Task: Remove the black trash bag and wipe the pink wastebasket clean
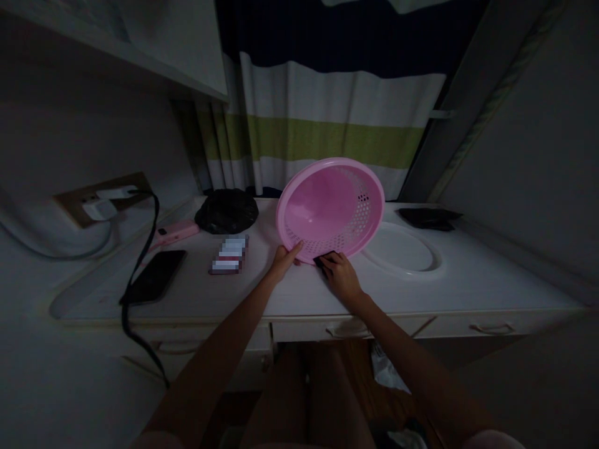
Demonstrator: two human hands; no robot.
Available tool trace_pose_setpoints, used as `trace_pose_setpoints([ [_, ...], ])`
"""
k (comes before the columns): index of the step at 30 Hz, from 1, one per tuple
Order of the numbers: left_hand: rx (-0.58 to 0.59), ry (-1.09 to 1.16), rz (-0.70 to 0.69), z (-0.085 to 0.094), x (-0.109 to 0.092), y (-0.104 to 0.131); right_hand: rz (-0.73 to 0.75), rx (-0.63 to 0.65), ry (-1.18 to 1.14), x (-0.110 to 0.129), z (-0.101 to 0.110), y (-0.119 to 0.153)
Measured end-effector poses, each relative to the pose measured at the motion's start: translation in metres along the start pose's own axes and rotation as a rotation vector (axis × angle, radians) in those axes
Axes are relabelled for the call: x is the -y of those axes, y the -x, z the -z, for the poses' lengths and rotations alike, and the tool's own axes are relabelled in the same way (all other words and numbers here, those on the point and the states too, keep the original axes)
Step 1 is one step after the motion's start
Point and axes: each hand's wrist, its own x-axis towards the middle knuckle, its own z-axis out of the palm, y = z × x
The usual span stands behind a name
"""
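A pink plastic basket (322,193) with a perforated wall is tilted on its side, its mouth turned toward me. My left hand (283,259) grips the lower left of its rim, the thumb inside and the fingers hidden behind it. A small dark piece, perhaps a cloth, (322,257) lies in my right hand (343,277), pressed at the basket's lower rim with the fingers closed over it. Just right of the basket a white ring-shaped rim or lid (433,272) lies flat on the desk.
On the white desk (491,280) lie a black plastic bag (227,211), a phone with its screen lit (229,254), a dark phone (156,276) and a pink device (176,232). A black cable (128,299) hangs over the left edge. Another black bag (428,218) rests at the back right.
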Motion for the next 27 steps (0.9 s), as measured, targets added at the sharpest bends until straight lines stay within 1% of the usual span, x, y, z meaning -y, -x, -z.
trace_pose_setpoints([
  [2, 0.009, -0.018, -0.009, 0.0, 0.001, -0.001, -0.005, 0.019, 0.055, -0.005, 0.005, 0.003],
  [4, 0.012, -0.03, -0.02, 0.0, 0.003, -0.001, -0.013, 0.032, 0.093, -0.003, 0.008, 0.003],
  [7, 0.023, -0.028, -0.031, 0.001, 0.006, -0.002, -0.033, 0.039, 0.103, 0.009, 0.006, -0.002],
  [12, 0.003, -0.021, -0.013, 0.002, 0.005, -0.001, -0.032, 0.011, 0.012, 0.037, -0.004, -0.021],
  [14, -0.012, -0.008, -0.05, 0.002, 0.004, 0.0, -0.038, -0.007, -0.035, 0.044, -0.007, -0.028],
  [16, -0.024, 0.012, -0.091, 0.002, 0.003, 0.001, -0.036, -0.019, -0.07, 0.047, -0.009, -0.03],
  [18, -0.019, 0.009, -0.082, 0.002, 0.002, 0.002, -0.027, -0.02, -0.072, 0.044, -0.01, -0.028],
  [20, -0.017, -0.003, -0.042, 0.002, 0.001, 0.002, -0.019, -0.005, -0.039, 0.035, -0.008, -0.021],
  [23, -0.002, 0.002, -0.023, 0.001, -0.001, 0.002, -0.026, 0.009, 0.058, 0.012, -0.002, -0.007],
  [27, 0.032, -0.013, -0.035, 0.001, -0.001, 0.002, -0.105, -0.013, 0.201, -0.019, 0.009, 0.006],
])
